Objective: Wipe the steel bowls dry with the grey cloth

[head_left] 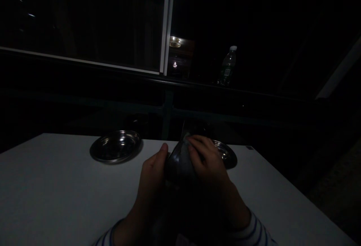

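Above the white table (pixel 70 201), my left hand (pixel 152 172) is closed on a dark, shiny metal dish (pixel 173 163), thumb pointing up along its near side. The dish is tilted, and its lower part is lost in shadow. My right hand (pixel 208 161) pinches a greyish cloth (pixel 184 156) against the dish's rim and surface. Behind my right hand lies a round steel plate (pixel 230 159), partly covered by the fingers. Another round steel plate (pixel 113 161) rests on the table beyond my left hand.
The light is very dim. A clear plastic bottle (pixel 227 67) with a white cap stands on the ledge beyond the table. A window frame (pixel 166 24) rises behind. At the table's far right corner is a small dark label (pixel 249 147).
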Available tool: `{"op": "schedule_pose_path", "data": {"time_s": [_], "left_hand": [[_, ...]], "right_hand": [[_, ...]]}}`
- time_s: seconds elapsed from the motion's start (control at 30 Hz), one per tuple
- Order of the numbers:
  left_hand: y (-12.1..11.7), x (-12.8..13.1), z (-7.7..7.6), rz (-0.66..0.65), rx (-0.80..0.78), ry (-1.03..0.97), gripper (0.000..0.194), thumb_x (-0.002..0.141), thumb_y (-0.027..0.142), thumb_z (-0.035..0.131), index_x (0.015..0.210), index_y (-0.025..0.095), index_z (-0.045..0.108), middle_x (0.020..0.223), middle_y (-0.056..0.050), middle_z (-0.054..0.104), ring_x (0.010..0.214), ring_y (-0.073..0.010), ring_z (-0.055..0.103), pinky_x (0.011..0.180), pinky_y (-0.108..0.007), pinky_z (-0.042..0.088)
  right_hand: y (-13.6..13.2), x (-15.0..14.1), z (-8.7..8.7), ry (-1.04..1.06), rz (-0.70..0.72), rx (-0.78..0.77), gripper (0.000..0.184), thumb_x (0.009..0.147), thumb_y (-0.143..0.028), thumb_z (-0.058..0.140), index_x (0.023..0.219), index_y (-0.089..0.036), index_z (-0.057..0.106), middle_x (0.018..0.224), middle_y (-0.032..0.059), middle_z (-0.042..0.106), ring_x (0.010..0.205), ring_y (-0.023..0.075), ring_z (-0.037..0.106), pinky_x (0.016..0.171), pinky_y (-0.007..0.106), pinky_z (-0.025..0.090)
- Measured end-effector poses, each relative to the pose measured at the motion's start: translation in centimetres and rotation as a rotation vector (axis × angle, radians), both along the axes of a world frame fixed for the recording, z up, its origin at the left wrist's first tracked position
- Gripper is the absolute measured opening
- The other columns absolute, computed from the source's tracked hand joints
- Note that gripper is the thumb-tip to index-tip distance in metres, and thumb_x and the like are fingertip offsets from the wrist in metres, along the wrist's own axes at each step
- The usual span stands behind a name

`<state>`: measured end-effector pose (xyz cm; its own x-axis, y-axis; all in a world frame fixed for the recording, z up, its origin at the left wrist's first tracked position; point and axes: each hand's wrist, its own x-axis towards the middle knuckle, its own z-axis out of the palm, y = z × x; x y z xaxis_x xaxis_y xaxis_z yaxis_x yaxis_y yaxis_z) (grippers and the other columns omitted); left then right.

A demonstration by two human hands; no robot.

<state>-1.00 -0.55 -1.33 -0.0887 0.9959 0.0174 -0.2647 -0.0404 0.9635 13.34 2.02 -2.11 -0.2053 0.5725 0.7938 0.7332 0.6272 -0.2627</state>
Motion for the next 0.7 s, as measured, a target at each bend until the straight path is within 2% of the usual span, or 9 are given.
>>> {"op": "schedule_pose_path", "data": {"time_s": [0.13, 0.2, 0.3, 0.43, 0.5, 0.6, 0.7], "left_hand": [[0.5, -0.7, 0.0, 0.071, 0.065, 0.082, 0.038, 0.075, 0.051, 0.049, 0.053, 0.019, 0.053, 0.049, 0.001, 0.054, 0.048, -0.0141, 0.047, 0.046, -0.024, 0.038], [0.6, -0.9, 0.2, 0.105, 0.063, 0.094, 0.037, 0.075, 0.049, 0.048, 0.053, 0.019, 0.054, 0.051, 0.0, 0.056, 0.052, -0.0158, 0.051, 0.05, -0.025, 0.041], [0.5, -0.7, 0.2, 0.13, 0.056, 0.126, 0.036, 0.073, 0.047, 0.05, 0.049, 0.02, 0.05, 0.045, 0.001, 0.05, 0.048, -0.0148, 0.047, 0.047, -0.025, 0.039], [0.2, -0.2, -0.4, 0.099, -0.006, 0.13, 0.039, 0.073, 0.05, 0.05, 0.048, 0.021, 0.047, 0.042, 0.003, 0.045, 0.042, -0.0126, 0.041, 0.04, -0.024, 0.034], [0.1, -0.1, -0.7, 0.102, -0.044, 0.128, 0.038, 0.071, 0.051, 0.053, 0.05, 0.02, 0.05, 0.044, 0.002, 0.048, 0.042, -0.0133, 0.044, 0.041, -0.025, 0.035], [0.2, -0.4, -0.9, 0.154, -0.045, 0.123, 0.033, 0.07, 0.05, 0.056, 0.06, 0.018, 0.057, 0.052, 0.0, 0.056, 0.048, -0.015, 0.051, 0.045, -0.025, 0.039], [0.7, -0.8, -1.0, 0.178, -0.039, 0.106, 0.036, 0.071, 0.054, 0.053, 0.064, 0.018, 0.057, 0.056, 0.0, 0.057, 0.055, -0.0157, 0.053, 0.051, -0.025, 0.042]], "right_hand": [[-0.8, -2.1, -0.8, -0.217, 0.082, 0.215, 0.023, 0.084, -0.024, 0.049, 0.101, -0.021, 0.064, 0.105, 0.0058, 0.061, 0.097, 0.0208, 0.05, 0.08, 0.036, 0.04], [-1.0, -2.9, -1.1, -0.248, 0.09, 0.29, 0.021, 0.085, -0.026, 0.048, 0.097, -0.024, 0.064, 0.103, 0.0035, 0.062, 0.096, 0.0205, 0.051, 0.079, 0.036, 0.038], [-0.9, -2.7, -1.0, -0.167, 0.058, 0.238, 0.021, 0.085, -0.025, 0.047, 0.096, -0.023, 0.065, 0.104, 0.0039, 0.062, 0.097, 0.02, 0.051, 0.081, 0.036, 0.038], [0.0, -0.6, -0.2, 0.01, -0.036, 0.01, 0.027, 0.086, -0.022, 0.043, 0.103, -0.015, 0.063, 0.103, 0.008, 0.061, 0.097, 0.0187, 0.052, 0.084, 0.033, 0.042], [0.3, 0.2, 0.0, 0.048, -0.066, -0.073, 0.029, 0.087, -0.021, 0.042, 0.105, -0.014, 0.063, 0.101, 0.0083, 0.062, 0.095, 0.0181, 0.054, 0.084, 0.032, 0.043], [0.1, -0.3, -0.2, -0.043, -0.032, -0.02, 0.029, 0.085, -0.02, 0.044, 0.106, -0.013, 0.063, 0.103, 0.01, 0.061, 0.096, 0.0195, 0.053, 0.083, 0.033, 0.044], [-0.5, -2.1, -0.8, -0.2, 0.07, 0.172, 0.027, 0.084, -0.021, 0.047, 0.102, -0.013, 0.065, 0.102, 0.0113, 0.061, 0.095, 0.0212, 0.053, 0.08, 0.034, 0.045]]}}
